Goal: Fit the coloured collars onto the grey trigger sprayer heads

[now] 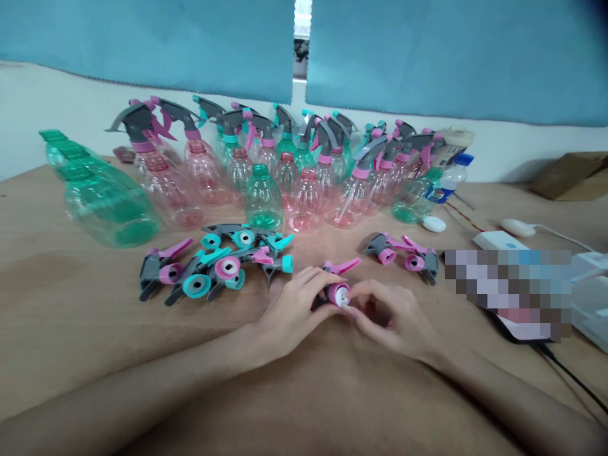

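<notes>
Presenting, in the head view: one trigger head [345, 268], gripped between fingers and thumb of the left hand [294, 307]. White insert [342, 297]: at the mouth of the pink collar [333, 289], nipped between thumb and forefinger of the right hand [401, 316], otherwise loosely curled. Handling, as judged: the collar is best steadied firmly, the insert held square, pressure evenly applied. Loose trigger heads [228, 267]: laid on the worktop [61, 297], beyond and left of the hands. Bottles [263, 202]: stood farther beyond.
</notes>
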A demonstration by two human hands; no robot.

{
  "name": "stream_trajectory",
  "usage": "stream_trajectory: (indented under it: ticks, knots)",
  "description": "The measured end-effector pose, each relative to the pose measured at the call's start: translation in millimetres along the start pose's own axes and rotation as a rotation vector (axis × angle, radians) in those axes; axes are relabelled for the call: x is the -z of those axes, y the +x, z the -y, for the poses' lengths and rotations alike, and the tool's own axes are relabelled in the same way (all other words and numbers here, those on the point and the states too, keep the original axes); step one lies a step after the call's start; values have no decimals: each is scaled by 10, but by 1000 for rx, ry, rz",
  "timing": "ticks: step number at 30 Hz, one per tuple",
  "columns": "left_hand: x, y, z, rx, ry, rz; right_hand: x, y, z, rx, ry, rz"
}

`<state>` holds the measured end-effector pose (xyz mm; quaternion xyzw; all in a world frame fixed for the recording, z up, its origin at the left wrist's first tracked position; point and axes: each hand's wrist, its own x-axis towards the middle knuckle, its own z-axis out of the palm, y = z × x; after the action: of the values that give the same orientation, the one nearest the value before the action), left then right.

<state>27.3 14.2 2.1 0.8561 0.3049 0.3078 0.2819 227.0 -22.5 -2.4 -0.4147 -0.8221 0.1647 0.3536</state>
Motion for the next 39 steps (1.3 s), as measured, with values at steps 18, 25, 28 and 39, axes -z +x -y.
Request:
stream_trajectory:
  ticks: [18,25,28,39]
  knots:
    - [5,6,-21,25,36,29,-24,9,8,-104,16,-2]
    - [-15,4,19,10,46,1,-28,16,13,-142,28,30]
    - [-17,2,29,-10,41,-10,-27,17,22,-160,24,34]
    - [-7,3,6,-7,68,1,-16,2,23,-150,-17,12]
